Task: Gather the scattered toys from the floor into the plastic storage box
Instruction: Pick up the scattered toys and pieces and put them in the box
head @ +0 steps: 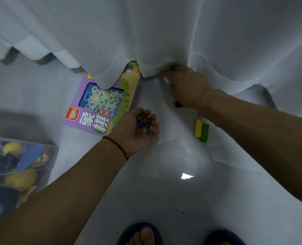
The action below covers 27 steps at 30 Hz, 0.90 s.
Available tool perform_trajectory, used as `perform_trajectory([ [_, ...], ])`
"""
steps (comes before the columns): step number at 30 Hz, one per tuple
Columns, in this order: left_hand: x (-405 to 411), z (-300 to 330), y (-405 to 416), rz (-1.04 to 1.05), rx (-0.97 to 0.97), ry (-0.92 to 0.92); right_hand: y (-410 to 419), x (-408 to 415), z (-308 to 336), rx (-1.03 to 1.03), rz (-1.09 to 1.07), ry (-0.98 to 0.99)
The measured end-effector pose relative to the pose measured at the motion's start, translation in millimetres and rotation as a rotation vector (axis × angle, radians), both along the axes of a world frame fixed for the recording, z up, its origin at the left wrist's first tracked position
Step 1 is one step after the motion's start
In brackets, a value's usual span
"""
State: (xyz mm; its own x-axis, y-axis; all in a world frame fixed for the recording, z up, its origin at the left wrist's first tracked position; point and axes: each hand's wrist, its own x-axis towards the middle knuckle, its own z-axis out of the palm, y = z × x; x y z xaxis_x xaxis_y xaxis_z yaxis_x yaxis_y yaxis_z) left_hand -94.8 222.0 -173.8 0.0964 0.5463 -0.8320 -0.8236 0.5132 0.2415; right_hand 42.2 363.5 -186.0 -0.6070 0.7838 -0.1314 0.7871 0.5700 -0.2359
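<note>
Clear plastic storage box (46, 156) sits at the left edge of the view on the pale glossy floor (173, 200), and it's already got stuff in it: a couple of yellow rounded toys (20, 179), something blue, and a flat picture card or pack leaning across the top, all a bit blurry through the wall so I can't say exactly what each one is. Left hand (139, 128) is palm up just past the box's far corner, fingers curled in like a cup around a little heap of marbles (143, 123), some blue, some clearish. It's hovering over the lower right corner of a purple chess set box (100, 106) lying flat on the floor, which has a window showing round white pieces inside; the top of that box is tucked under the hem of a white curtain (146, 32). Right hand (187, 85) is reaching further out, right at the curtain hem where the fabric bunches up, back of the hand facing the camera. It's motion blurred and the fingers are buried in the folds, so I honestly can't tell if it's gripping anything. Under that forearm on the floor there's a keyring with a yellow block and a green block (201, 130) side by side, touching. Two feet in dark blue slippers (139, 232) poke in at the bottom.
</note>
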Motion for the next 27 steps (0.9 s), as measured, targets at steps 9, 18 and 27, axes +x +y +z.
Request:
perform_trajectory([
  [9, -4.2, -5.7, 9.1, 0.020, 0.013, 0.054, 1.2, -39.2, -20.9, 0.133, 0.082, -0.109],
  [18, 27.4, 1.4, -7.1, -0.104, 0.080, 0.012, -124.7, 18.6, 36.5, -0.181, 0.001, 0.424],
  [27, 82.2, 2.6, -46.4, -0.281, -0.059, -0.083, -117.4, 139.3, -4.4, 0.009, -0.460, 0.074],
])
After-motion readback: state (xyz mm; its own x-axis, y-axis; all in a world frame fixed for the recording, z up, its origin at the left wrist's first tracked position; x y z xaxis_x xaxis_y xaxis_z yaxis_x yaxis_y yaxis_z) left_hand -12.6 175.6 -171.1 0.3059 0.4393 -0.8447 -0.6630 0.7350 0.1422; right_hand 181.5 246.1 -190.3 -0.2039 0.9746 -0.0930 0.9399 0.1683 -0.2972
